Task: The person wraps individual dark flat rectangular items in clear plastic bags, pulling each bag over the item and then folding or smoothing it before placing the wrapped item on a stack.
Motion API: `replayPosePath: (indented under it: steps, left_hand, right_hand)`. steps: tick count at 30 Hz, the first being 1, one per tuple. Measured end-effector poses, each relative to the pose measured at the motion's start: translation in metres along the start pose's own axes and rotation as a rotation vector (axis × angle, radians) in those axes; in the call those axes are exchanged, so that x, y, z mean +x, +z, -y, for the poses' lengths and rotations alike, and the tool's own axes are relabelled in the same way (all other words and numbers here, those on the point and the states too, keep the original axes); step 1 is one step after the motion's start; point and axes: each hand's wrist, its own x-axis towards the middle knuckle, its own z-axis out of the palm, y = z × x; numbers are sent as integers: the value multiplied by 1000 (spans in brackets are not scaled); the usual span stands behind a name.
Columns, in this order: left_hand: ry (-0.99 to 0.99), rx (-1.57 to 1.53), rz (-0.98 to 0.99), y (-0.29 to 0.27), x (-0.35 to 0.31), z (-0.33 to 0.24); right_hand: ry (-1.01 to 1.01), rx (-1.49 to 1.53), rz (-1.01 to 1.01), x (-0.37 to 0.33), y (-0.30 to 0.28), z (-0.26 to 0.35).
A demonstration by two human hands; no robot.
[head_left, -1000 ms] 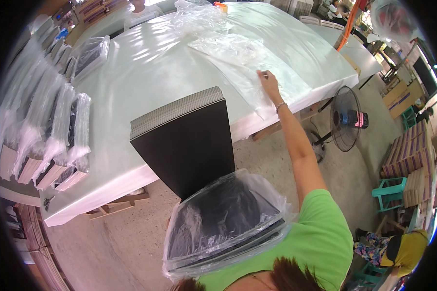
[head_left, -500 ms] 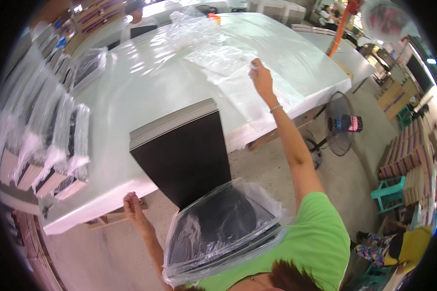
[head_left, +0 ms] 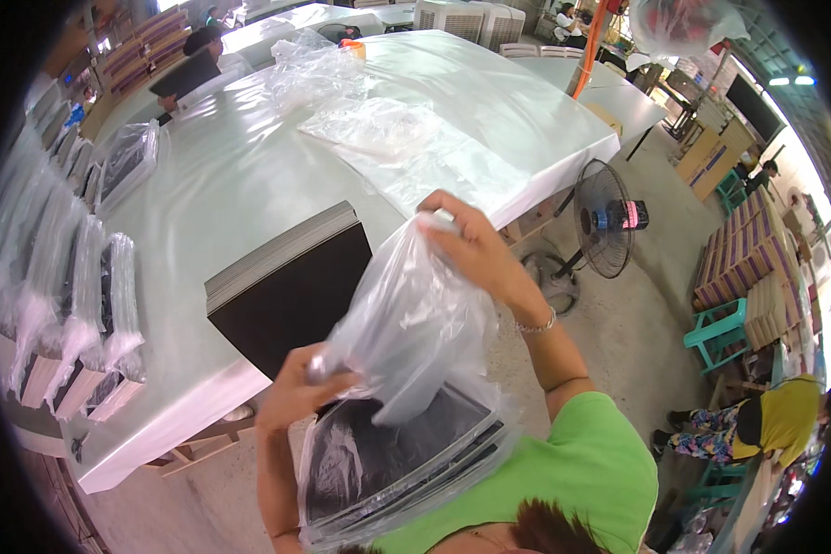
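Observation:
A clear plastic bag (head_left: 415,314) hangs crumpled between my two hands. My right hand (head_left: 475,242) pinches its upper end, and my left hand (head_left: 307,392) is closed on its lower left side. Behind the bag, a thick stack of black sheets (head_left: 286,291) stands tilted at the table's front edge; the bag covers part of its right side. Against my body rests a plastic-wrapped black bundle (head_left: 397,452), below both hands. More flat plastic bags (head_left: 425,148) lie on the white table (head_left: 203,194), beyond my right hand.
Several plastic-wrapped bundles (head_left: 83,286) stand along the table's left side. Crumpled plastic (head_left: 319,74) lies at the far edge. A standing fan (head_left: 605,222) is right of the table, with green stools (head_left: 718,332) and stacked cartons (head_left: 743,254) beyond. Other people are in the background.
My right hand has come back from the bags on the table, bringing one bag nearer. My left hand has risen and taken hold of it. The view has shifted slightly.

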Motion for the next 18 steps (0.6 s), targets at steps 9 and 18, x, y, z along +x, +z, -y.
replayPosePath:
  steps: [9,18]
  left_hand:
    - [94,-387,-349,-17,-41,22]
    - [114,-357,-532,-25,-40,32]
  right_hand:
    - [219,122,-494,11,20,-15]
    - [168,415,-302,10,19,-47]
